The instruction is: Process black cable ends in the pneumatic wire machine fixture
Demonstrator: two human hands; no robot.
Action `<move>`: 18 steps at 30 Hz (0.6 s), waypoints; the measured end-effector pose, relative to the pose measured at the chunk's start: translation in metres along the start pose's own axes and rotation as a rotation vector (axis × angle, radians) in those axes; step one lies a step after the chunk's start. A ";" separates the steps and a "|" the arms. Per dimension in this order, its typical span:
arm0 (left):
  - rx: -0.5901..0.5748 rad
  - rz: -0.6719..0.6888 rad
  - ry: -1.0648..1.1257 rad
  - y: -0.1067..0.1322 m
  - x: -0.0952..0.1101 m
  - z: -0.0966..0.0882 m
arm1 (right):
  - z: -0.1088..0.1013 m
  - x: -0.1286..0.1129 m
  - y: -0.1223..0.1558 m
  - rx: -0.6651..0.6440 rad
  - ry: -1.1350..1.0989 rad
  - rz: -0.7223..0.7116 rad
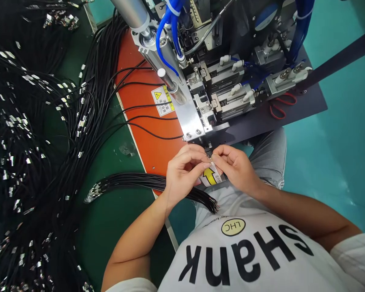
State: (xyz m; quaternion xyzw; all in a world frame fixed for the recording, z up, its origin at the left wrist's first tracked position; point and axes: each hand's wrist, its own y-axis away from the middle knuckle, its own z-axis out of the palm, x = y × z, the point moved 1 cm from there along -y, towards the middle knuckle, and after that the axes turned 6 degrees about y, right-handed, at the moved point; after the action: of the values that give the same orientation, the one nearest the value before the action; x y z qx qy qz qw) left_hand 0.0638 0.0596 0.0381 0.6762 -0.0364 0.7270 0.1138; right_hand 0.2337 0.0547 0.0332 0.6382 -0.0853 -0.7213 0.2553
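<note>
My left hand (184,170) is closed around a bundle of thin black cables (130,181) that runs left across the bench edge, with its cut ends (213,207) sticking out toward my chest. Its thumb and forefinger pinch together at a small metal cable tip (212,161). My right hand (235,166) pinches the same tip from the other side. Both hands sit just below the jaw of a metal machine (200,117), above a yellow arrow label (211,177).
Large piles of black cables with metal ends (33,134) cover the green bench on the left. An orange plate (146,109) carries a few single cables and a warning sticker (162,100). Red-handled scissors (281,105) lie on the machine's dark base. Teal floor at right.
</note>
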 end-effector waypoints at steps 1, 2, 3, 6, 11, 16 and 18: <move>0.004 0.012 -0.009 0.000 -0.002 -0.001 | 0.000 0.000 0.001 -0.001 0.006 -0.001; 0.009 0.015 -0.011 -0.001 -0.003 -0.002 | 0.000 0.000 0.001 -0.002 0.014 -0.002; 0.007 0.008 -0.007 -0.001 -0.004 -0.003 | 0.001 0.001 0.002 -0.003 0.023 -0.003; -0.028 -0.077 -0.012 -0.001 -0.004 -0.002 | 0.000 0.002 0.001 0.010 0.067 -0.014; 0.034 -0.001 -0.362 0.004 0.005 0.000 | -0.010 0.007 -0.014 0.085 0.165 -0.069; 0.058 0.243 -0.793 0.002 -0.003 -0.007 | -0.020 0.016 -0.035 0.131 0.182 -0.060; 0.030 0.267 -0.822 0.001 -0.010 -0.010 | -0.021 0.020 -0.041 0.124 0.171 -0.034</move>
State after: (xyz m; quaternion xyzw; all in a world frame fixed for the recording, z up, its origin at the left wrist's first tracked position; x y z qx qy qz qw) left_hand 0.0547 0.0599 0.0275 0.9004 -0.1552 0.4062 -0.0152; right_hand 0.2419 0.0843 -0.0059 0.7133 -0.0968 -0.6618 0.2095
